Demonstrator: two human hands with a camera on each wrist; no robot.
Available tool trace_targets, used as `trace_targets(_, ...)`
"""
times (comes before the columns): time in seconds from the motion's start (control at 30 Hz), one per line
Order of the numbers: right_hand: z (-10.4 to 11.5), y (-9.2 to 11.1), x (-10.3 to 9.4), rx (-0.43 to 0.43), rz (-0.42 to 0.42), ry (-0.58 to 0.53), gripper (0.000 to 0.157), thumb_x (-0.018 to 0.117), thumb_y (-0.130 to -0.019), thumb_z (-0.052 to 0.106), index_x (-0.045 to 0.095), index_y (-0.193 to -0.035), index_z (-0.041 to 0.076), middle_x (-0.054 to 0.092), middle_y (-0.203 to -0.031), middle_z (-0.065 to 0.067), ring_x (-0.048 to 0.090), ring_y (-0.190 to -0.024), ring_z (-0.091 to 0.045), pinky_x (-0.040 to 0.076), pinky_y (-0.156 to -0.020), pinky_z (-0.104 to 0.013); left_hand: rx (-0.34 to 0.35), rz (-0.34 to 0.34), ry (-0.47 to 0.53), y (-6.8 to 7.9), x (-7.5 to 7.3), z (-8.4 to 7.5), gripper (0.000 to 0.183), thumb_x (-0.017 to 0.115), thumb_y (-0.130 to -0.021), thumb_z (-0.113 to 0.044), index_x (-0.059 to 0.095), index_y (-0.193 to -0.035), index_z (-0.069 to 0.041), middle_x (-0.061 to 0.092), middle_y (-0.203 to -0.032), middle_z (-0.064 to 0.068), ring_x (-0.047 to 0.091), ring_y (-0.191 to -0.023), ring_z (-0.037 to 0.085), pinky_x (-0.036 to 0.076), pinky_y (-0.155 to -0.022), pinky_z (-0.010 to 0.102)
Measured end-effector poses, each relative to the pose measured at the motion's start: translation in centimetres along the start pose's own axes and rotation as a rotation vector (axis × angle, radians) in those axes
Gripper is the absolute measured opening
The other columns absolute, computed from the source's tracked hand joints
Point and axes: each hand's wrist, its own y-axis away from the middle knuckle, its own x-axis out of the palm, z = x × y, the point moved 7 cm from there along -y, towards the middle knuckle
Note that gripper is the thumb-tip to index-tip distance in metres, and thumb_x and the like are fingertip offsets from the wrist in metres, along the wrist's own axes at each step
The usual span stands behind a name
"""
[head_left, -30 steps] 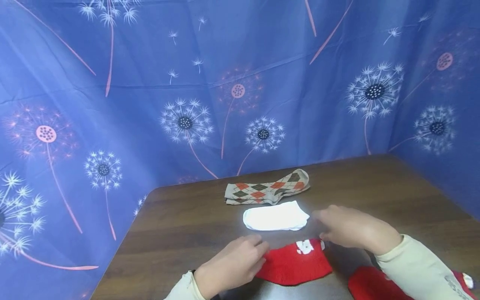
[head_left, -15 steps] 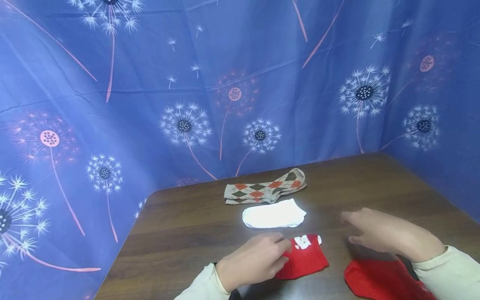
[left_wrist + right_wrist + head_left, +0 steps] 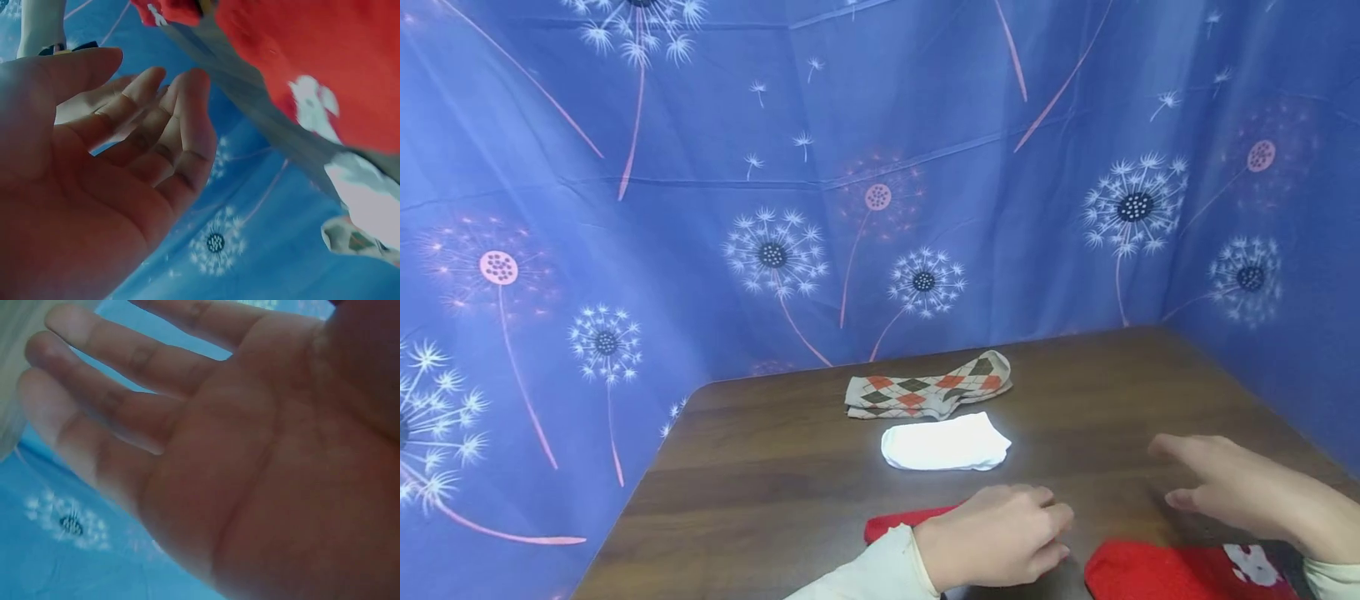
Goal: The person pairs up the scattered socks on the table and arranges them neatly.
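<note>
My left hand (image 3: 1000, 533) hovers over a red sock (image 3: 902, 522) in the head view and hides most of it. Seen from the left wrist, the fingers curve loosely with nothing in them, and this red sock (image 3: 337, 69) with a white animal figure lies apart from them. My right hand (image 3: 1240, 492), fingers extended, is raised above a second red sock (image 3: 1157, 573) with a white patch and a dark end. From the right wrist, the palm (image 3: 250, 456) is bare and its fingers are spread.
Behind the red sock lies a folded white sock (image 3: 946, 443) on the brown wooden table (image 3: 760, 467). Farther back are beige argyle socks (image 3: 928, 394) with orange and dark diamonds. A blue dandelion-print curtain (image 3: 850, 108) hangs along the table's back and right side.
My left hand has moved right across the red sock, letting its left end show and covering the rest. My right hand has drawn away to the right, over the second red sock.
</note>
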Motion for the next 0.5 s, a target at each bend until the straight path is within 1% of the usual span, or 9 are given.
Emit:
trace_targets(0.13, -1.1, 0.6, 0.1, 0.054, 0.031, -0.023, 0.05, 0.083, -0.072, 0.01, 0.06, -0.112, -0.006, 0.068, -0.107, -0.022, 0.063, -0.099, -0.046, 0.05, -0.079, -0.059, -0.028, 0.034, 0.003, -1.1, 0.7, -0.6, 0.013, 0.063, -0.095, -0.04, 0.061, -0.095, -0.027, 0.049, -0.079, -0.017, 0.038, -0.068, -0.005, 0.038, -0.06, 0.009)
trace_targets(0.23, -1.9, 0.8, 0.5, 0.105, 0.096, -0.046, 0.051, 0.082, -0.073, 0.01, 0.059, -0.115, -0.008, 0.067, -0.109, -0.024, 0.063, -0.098, -0.047, 0.05, -0.078, -0.059, -0.039, 0.059, 0.022, -1.6, 1.1, -0.9, 0.013, 0.061, -0.096, -0.041, 0.062, -0.099, -0.028, 0.052, -0.082, -0.017, 0.039, -0.068, -0.006, 0.039, -0.061, 0.009)
trace_targets(0.33, -2.4, 1.0, 0.9, 0.14, 0.149, -0.07, 0.053, 0.081, -0.075, 0.012, 0.057, -0.118, -0.009, 0.065, -0.111, -0.027, 0.062, -0.1, -0.049, 0.05, -0.078, -0.06, -0.035, 0.085, 0.057, -1.7, 1.4, -1.0, 0.014, 0.061, -0.096, -0.041, 0.064, -0.103, -0.029, 0.053, -0.083, -0.018, 0.041, -0.07, -0.007, 0.038, -0.062, 0.008)
trace_targets(0.43, -2.8, 1.0, 1.7, 0.167, 0.2, -0.092, 0.059, 0.081, -0.077, 0.015, 0.054, -0.122, -0.012, 0.063, -0.113, -0.032, 0.059, -0.102, -0.053, 0.049, -0.079, -0.061, -0.04, 0.098, 0.079, -1.5, 1.6, -0.9, 0.014, 0.062, -0.096, -0.04, 0.065, -0.104, -0.029, 0.053, -0.084, -0.019, 0.041, -0.07, -0.007, 0.037, -0.061, 0.008)
trace_targets(0.5, -3.2, 1.1, 2.4, 0.199, 0.262, -0.124, 0.066, 0.08, -0.079, 0.019, 0.05, -0.126, -0.015, 0.059, -0.116, -0.036, 0.058, -0.103, -0.055, 0.049, -0.079, -0.061, -0.05, 0.113, 0.094, -1.6, 1.8, -0.8, 0.015, 0.063, -0.096, -0.04, 0.065, -0.106, -0.029, 0.053, -0.085, -0.02, 0.041, -0.07, -0.007, 0.037, -0.062, 0.008)
